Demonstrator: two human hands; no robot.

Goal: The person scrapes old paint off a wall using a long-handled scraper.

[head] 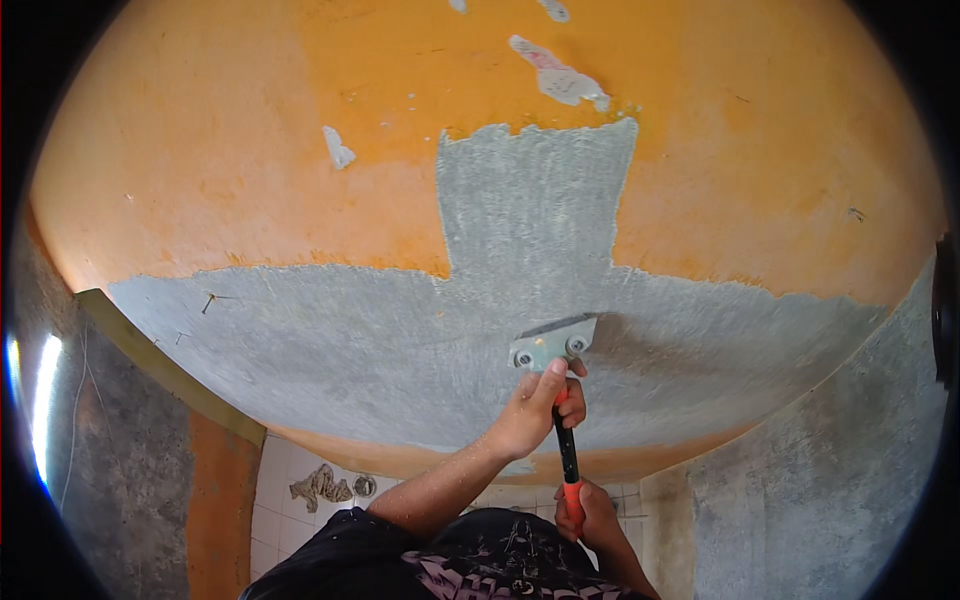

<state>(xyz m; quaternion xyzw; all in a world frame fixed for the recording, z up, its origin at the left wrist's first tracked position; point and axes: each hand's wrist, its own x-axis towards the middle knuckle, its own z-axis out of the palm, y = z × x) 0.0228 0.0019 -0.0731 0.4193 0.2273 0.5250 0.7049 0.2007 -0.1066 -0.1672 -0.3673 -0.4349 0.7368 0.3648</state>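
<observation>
A long-handled wall scraper with a wide blade and two screws on its metal head is held in both hands. My left hand grips the upper handle just below the head, with the thumb against its base. Lower down, my right hand is wrapped around the red grip at the handle's end. The blade lies tilted close to a grey, scraped part of the wall; whether it touches is hard to tell. Above, orange paint borders the grey, and a bare block rises into it.
Nails stick out of the wall at left, and another nail at right. Bare patches mark the upper paint. On the white tiled floor lie a crumpled cloth and a round drain. A lit tube lamp glows at far left.
</observation>
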